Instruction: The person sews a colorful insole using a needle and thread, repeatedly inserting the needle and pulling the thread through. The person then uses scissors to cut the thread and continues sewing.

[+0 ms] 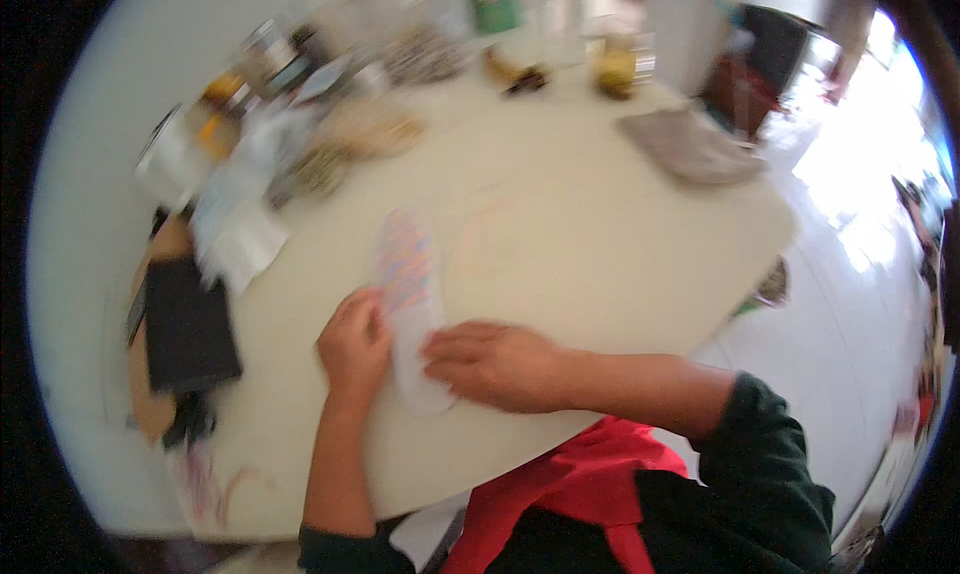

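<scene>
A long pale insole-shaped piece lies on the cream tabletop, its far part covered with small pink, orange and blue marks. My left hand is at its left edge with the fingers curled; blur hides whether they pinch the edge. My right hand lies flat from the right, palm down, its fingertips on or just over the near part of the piece. Both hands are blurred.
A black box-like item is at the left edge, with plastic bags and containers beyond it. At the back are a banana and a jar with yellow contents. A folded grey-brown cloth lies back right.
</scene>
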{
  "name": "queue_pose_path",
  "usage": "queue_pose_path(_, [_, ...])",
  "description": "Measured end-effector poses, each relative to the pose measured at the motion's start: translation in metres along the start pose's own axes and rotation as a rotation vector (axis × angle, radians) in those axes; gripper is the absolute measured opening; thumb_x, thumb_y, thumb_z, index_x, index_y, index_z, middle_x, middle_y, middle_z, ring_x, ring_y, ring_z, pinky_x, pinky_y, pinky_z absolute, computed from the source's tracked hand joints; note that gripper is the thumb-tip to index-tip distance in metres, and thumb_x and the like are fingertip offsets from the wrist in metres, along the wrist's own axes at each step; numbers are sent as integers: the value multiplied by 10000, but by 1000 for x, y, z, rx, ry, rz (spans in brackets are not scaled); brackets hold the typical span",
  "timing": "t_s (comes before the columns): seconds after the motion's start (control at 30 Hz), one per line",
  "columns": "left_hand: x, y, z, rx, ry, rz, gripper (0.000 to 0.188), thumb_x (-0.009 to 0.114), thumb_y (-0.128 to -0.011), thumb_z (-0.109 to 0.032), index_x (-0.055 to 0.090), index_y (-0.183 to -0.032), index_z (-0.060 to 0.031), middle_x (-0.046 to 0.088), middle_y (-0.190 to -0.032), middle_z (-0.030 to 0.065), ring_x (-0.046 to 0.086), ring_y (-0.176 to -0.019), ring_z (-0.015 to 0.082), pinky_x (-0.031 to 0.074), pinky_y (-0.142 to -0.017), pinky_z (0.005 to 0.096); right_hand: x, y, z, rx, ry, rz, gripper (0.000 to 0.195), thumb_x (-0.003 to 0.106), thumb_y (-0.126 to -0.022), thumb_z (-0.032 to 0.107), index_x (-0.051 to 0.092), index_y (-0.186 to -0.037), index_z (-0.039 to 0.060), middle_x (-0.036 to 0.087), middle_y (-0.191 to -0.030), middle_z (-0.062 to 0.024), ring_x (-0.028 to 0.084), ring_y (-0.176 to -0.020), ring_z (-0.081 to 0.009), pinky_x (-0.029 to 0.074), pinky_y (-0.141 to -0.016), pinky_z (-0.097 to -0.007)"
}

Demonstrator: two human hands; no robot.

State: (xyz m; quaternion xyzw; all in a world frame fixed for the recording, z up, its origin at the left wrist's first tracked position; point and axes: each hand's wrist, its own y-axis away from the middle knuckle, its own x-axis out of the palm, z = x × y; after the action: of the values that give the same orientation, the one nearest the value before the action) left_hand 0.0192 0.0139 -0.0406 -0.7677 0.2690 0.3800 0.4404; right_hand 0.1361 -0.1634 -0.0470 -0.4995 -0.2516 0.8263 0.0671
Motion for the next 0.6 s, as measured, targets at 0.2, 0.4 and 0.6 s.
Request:
queue_pose_path(0.2, [-12,-8,-13,-69,103,61,62,542,-744,-11,563,-802,-21,613,-1009,108,583,-938,261,450,-816,337,-98,26,-36,405,-226,-408,152,546,-794,37,578,-942,44,556,-1089,-135,540,-1006,-284,436,-869,-352])
queue_pose_path(0.4, [-14,-8,-12,-187,410,127,138,605,-730,-54,590,-866,-41,611,-1031,92,576,-959,249,440,-840,325,-188,147,-128,869,303,-833,166,525,-779,17,613,-918,38,622,-862,-109,599,-784,-191,481,-684,-302])
queue_pose_path(0.6, [-2,4,4,-39,292,11,133,651,-726,-126,644,-846,-70,629,-989,57,598,-893,224,475,-762,307,-174,120,-134,730,75,-727,126,543,-840,110,597,-922,31,595,-858,-27,540,-770,-97,450,-698,-237])
